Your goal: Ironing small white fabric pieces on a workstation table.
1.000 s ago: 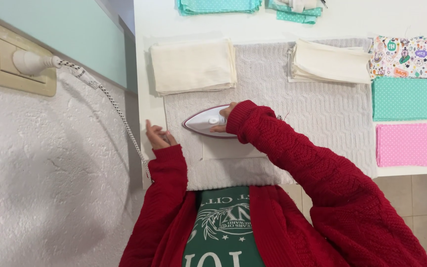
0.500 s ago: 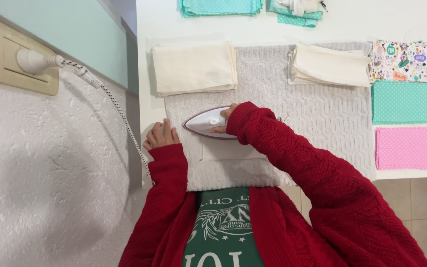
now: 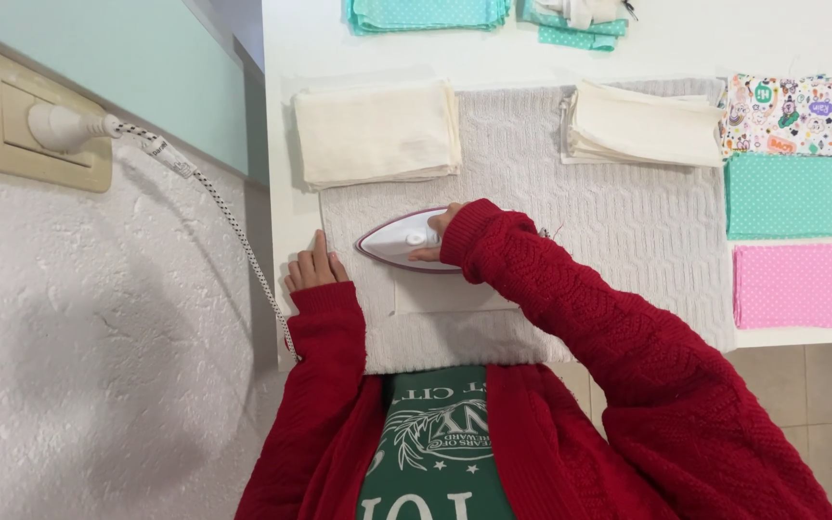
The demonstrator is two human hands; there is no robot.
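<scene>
the right hand [image 3: 438,234] wraps the handle of the white and purple iron [image 3: 400,240], much as it did a moment ago, the red sleeve angling in from the lower right. the iron sits on a small pale cloth piece [image 3: 455,294] on the grey quilted mat [image 3: 628,221]. left of the iron, the left hand [image 3: 313,267] lies flat and open at the mat's edge, hardly shifted. above the iron lies a cream fabric stack [image 3: 377,132]; bare mat stretches right of the iron toward the teal [image 3: 790,195] and pink squares [image 3: 797,285].
</scene>
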